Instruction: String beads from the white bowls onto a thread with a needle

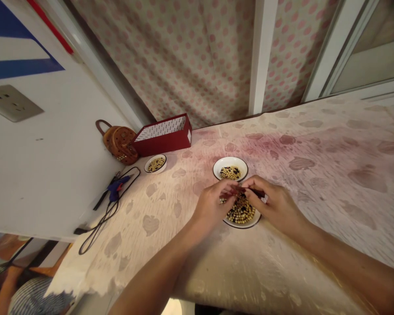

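Over the near white bowl (244, 226), my left hand (213, 203) and my right hand (277, 202) come close together with bent fingers. Between them is a thin dark reddish stick-like item (258, 192), pinched in the fingertips of both. Its exact kind is hard to make out because the fingers cover much of it. The near bowl is full of mixed yellow and black beans (241, 212). Just behind it stands a second white bowl (218, 165) with a dark rim and fewer mixed beans. My fingers partly hide both bowls.
A smaller bowl (164, 166) of beans stands further left, before an open red box (164, 143). Beside the box, a brown bag (120, 142) leans at the wall. A blue glue gun (114, 189) and its cord lie left. Someone's arm (8, 282) shows lower left.
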Available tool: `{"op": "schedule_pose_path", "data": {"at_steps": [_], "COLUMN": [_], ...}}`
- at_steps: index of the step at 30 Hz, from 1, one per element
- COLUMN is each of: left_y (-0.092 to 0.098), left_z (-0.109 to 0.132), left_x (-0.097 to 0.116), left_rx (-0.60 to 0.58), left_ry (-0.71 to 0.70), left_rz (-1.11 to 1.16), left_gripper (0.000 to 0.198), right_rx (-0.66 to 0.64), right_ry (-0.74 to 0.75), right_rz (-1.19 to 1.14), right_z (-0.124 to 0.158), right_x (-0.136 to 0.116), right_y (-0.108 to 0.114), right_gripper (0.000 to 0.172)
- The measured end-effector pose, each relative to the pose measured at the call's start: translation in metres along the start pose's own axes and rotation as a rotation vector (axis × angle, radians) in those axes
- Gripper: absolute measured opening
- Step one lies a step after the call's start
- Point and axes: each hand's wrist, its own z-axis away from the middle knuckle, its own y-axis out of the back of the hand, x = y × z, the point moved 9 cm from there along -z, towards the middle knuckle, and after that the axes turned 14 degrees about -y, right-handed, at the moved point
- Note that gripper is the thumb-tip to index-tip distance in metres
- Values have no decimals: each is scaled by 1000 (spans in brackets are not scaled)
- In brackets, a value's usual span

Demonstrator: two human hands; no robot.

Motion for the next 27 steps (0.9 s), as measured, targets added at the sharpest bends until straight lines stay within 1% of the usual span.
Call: {"op": "schedule_pose_path", "data": {"at_steps": [5,17,21,27], "left_y": [-1,2,3,2], "left_z": [2,1,1,1], "left_x": [-4,-2,-1,-4], "left_rx": [17,66,67,44], "left_ry": [19,64,64,104], "left_rz": [52,133,129,85], "left_gripper": [34,32,32,31], "right_rx": [-28,-44,-46,-43], "right_ry": [23,32,26,36], "right_rz": [3,28,29,28], "right_z": [1,1,1,1], "right_x": [-1,-5,-4,-7], "right_y": [-3,-4,-4,-4], "right_gripper": [10,12,11,11]}}
